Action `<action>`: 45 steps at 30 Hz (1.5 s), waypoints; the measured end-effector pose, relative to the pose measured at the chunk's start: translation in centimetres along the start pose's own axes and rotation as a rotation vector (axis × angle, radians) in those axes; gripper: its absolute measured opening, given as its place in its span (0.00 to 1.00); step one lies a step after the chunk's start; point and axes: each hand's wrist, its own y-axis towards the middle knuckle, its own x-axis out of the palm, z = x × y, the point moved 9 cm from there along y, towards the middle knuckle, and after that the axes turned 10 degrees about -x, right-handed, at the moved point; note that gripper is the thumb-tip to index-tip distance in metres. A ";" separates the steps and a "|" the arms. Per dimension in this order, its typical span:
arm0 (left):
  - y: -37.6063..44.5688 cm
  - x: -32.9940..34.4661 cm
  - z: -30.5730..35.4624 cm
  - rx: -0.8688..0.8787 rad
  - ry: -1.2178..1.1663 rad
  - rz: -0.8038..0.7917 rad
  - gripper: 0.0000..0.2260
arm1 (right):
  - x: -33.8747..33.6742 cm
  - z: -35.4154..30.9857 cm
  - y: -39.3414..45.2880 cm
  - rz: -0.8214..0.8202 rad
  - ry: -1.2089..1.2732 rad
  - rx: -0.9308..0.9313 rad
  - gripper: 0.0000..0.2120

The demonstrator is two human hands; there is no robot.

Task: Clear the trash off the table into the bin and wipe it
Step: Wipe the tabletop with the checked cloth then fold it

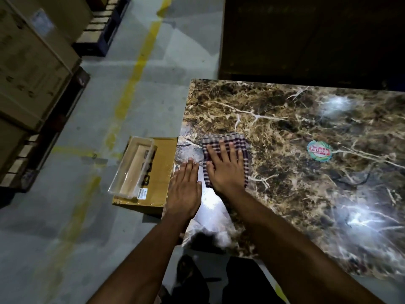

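Table point(285, 119) lies bare rightward except 1 flat sticker point(319, 150).

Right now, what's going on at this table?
A person is wiping the marble-patterned table. The right hand presses flat on a checked cloth near the table's left edge, while the left hand lies flat on the bare top beside it. A round sticker sits further right. On the floor by the table stands a cardboard box with a clear plastic tray on it.

Under the right hand point(226, 170), a purple-and-white checked cloth point(228, 141); the bench point(285, 119) is brown marble veined white; left of it, a tan cardboard box point(160, 172).
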 end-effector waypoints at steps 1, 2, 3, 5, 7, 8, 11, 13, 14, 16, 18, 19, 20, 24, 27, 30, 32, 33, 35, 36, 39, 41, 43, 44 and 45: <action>0.7 0.0 0.4 0.001 0.011 -0.004 0.27 | 0.1 -0.6 0.8 -0.005 0.001 -0.026 0.27; 1.4 0.0 0.8 -0.001 0.015 -0.009 0.27 | 0.1 -0.9 1.0 -0.014 -0.007 -0.074 0.27; 2.0 0.0 1.0 -0.007 0.012 -0.009 0.27 | 0.1 -0.8 0.9 -0.023 -0.027 -0.139 0.27; 3.3 -0.2 1.4 -0.024 -0.019 -0.002 0.27 | -0.2 0.8 1.3 -0.045 -0.072 -0.262 0.27; 4.4 -0.3 2.1 -0.024 -0.040 0.002 0.27 | -0.9 3.6 3.6 -0.039 -0.077 -0.254 0.27; 4.9 -0.3 2.4 -0.022 -0.038 0.004 0.27 | -1.5 4.6 5.1 -0.026 -0.062 -0.201 0.27; 6.8 -0.5 3.0 -0.058 -0.054 0.029 0.26 | -1.9 4.5 8.8 -0.005 -0.031 -0.102 0.27; 8.0 -0.4 3.3 -0.080 -0.058 0.029 0.27 | -1.6 3.3 9.0 -0.028 -0.036 -0.185 0.27; 8.5 -0.4 3.5 -0.093 -0.056 0.030 0.26 | -1.6 3.3 8.6 -0.036 -0.051 -0.258 0.27; 9.3 -0.4 3.7 -0.121 -0.057 0.045 0.26 | -1.9 4.6 8.0 -0.052 -0.080 -0.366 0.27; 9.7 -0.6 3.9 -0.145 -0.060 0.055 0.27 | -2.3 6.8 9.0 -0.071 -0.087 -0.360 0.27; 9.8 -0.7 3.9 -0.156 -0.061 0.063 0.27 | -2.6 7.5 10.2 -0.076 -0.098 -0.330 0.27; 9.9 -0.7 3.9 -0.163 -0.064 0.069 0.27 | -2.9 7.9 11.6 -0.084 -0.107 -0.289 0.27; 11.4 -0.7 4.6 -0.169 -0.064 0.080 0.27 | -3.2 5.8 15.8 -0.073 -0.061 -0.232 0.27; 13.6 -0.8 5.3 -0.180 -0.064 0.088 0.26 | -2.8 4.7 15.5 -0.088 -0.083 -0.406 0.27; 15.3 -1.1 5.9 -0.179 -0.074 0.082 0.26 | -3.6 7.2 16.4 -0.085 -0.094 -0.437 0.27; 15.9 -1.6 6.6 -0.156 -0.088 0.079 0.26 | -4.2 8.8 19.3 -0.087 -0.098 -0.360 0.27; 16.1 -1.8 6.8 -0.145 -0.093 0.080 0.26 | -4.4 8.8 20.7 -0.089 -0.099 -0.320 0.27; 16.7 -2.1 7.0 -0.143 -0.089 0.094 0.26 | -4.5 7.7 23.2 -0.083 -0.094 -0.289 0.27; 17.1 -2.1 7.0 -0.146 -0.086 0.101 0.26 | -4.4 7.0 23.8 -0.084 -0.096 -0.306 0.27; 18.3 -1.9 7.2 -0.161 -0.078 0.107 0.26 | -4.4 6.5 23.2 -0.109 -0.107 -0.444 0.27; 19.0 -1.9 7.3 -0.172 -0.084 0.112 0.26 | -5.0 8.7 22.7 -0.088 -0.121 -0.466 0.26; 19.5 -2.1 8.0 -0.166 -0.103 0.098 0.26 | -5.8 11.8 23.9 -0.072 -0.136 -0.394 0.27; 19.7 -2.0 8.5 -0.148 -0.108 0.084 0.27 | -6.1 12.8 25.1 -0.075 -0.137 -0.349 0.27; 19.8 -2.0 9.0 -0.126 -0.108 0.071 0.27 | -6.2 13.4 26.3 -0.077 -0.137 -0.305 0.28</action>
